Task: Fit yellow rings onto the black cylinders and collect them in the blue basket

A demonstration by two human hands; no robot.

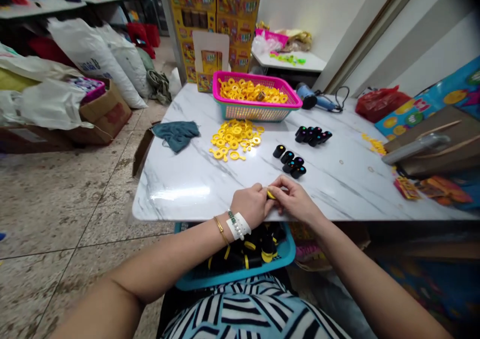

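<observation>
My left hand [249, 205] and my right hand [294, 200] meet over the near edge of the white marble table [337, 189], pinching a small yellow plastic ring [270, 194] between their fingers. Beyond them lies a loose pile of similar yellow rings [235, 139]. More fill a pink-and-teal plastic basket [258, 79]. To the right of the pile stand two groups of small black capped pieces [288, 162] [311, 135] with coloured tops. Below my forearms, a teal basket [262, 271] on my lap holds black pieces with yellow rings.
A blue hair dryer [309, 98] with its cord lies at the table's far side, and a teal cloth [176, 135] at its left end. Stuffed white sacks [93, 61] and cardboard boxes line the floor at left. A board with a metal tool [414, 149] overhangs the right end.
</observation>
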